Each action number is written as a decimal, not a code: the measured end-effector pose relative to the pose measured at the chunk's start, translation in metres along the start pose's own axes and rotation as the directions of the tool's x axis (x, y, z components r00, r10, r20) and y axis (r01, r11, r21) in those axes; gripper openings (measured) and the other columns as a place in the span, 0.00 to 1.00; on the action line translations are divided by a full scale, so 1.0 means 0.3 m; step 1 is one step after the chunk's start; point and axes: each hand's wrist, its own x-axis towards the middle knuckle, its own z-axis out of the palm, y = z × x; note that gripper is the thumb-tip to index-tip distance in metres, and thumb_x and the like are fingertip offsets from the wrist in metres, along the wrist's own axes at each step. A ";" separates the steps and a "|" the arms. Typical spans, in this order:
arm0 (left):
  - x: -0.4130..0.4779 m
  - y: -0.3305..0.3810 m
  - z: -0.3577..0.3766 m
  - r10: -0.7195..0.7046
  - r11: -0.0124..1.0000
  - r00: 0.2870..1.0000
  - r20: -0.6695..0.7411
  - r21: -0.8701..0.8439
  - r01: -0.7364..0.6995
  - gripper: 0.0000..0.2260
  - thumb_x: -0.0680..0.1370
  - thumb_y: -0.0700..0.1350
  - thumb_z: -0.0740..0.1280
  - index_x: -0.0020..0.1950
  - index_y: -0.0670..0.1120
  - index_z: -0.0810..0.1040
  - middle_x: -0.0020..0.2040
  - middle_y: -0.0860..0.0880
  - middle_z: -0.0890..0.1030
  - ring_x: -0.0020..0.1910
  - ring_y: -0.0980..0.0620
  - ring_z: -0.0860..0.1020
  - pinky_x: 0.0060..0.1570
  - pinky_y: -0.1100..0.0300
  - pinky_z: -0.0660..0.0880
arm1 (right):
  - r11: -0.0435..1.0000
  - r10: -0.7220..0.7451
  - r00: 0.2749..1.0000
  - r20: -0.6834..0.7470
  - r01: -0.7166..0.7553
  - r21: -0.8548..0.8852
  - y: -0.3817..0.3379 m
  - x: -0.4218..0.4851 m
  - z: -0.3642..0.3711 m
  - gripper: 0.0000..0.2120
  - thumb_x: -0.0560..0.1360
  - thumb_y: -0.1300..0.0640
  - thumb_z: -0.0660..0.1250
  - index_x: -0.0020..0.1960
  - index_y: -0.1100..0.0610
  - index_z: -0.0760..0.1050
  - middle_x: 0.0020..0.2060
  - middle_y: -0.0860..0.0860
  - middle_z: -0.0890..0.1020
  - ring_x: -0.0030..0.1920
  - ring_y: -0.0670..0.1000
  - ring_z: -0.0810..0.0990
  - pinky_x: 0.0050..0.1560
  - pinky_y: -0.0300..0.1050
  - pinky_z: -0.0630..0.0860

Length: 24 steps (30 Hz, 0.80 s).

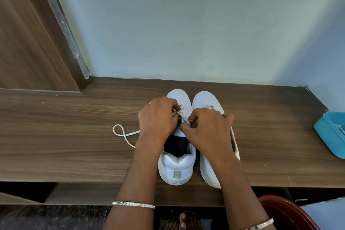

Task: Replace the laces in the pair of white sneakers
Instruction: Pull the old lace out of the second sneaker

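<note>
Atop one wooden shelf (pixel 74 136), left hand (pixel 158 115) and right hand (pixel 209 127) seemingly pinch one lace (pixel 133 133) over two sneakers (pixel 177 166).

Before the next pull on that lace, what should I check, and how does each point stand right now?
1. Grip one: the left hand pinches the lace at the eyelets: ok.
2. Grip two: the right hand pinches it over the tongue: ok.
3. Slack: it lies on the table, looped over itself but caught on nothing: ok.
4. Footing: the left sneaker stands flat, but its heel is right at the front edge: not ok.
5. Eyelets already threaded: cannot tell, the hands cover them.
6. Clearance: the blue box sits far right, away from the slack: ok.
</note>
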 end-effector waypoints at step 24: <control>0.041 -0.088 0.013 -0.048 0.854 0.999 -0.009 -0.520 0.036 0.15 0.69 0.42 0.60 0.40 0.59 0.81 0.39 0.60 0.82 0.39 0.53 0.76 0.44 0.51 0.75 | 0.997 0.051 0.999 -0.005 -0.051 0.065 0.026 0.005 0.002 0.14 0.75 0.49 0.64 0.33 0.52 0.72 0.29 0.48 0.76 0.35 0.47 0.73 0.53 0.44 0.54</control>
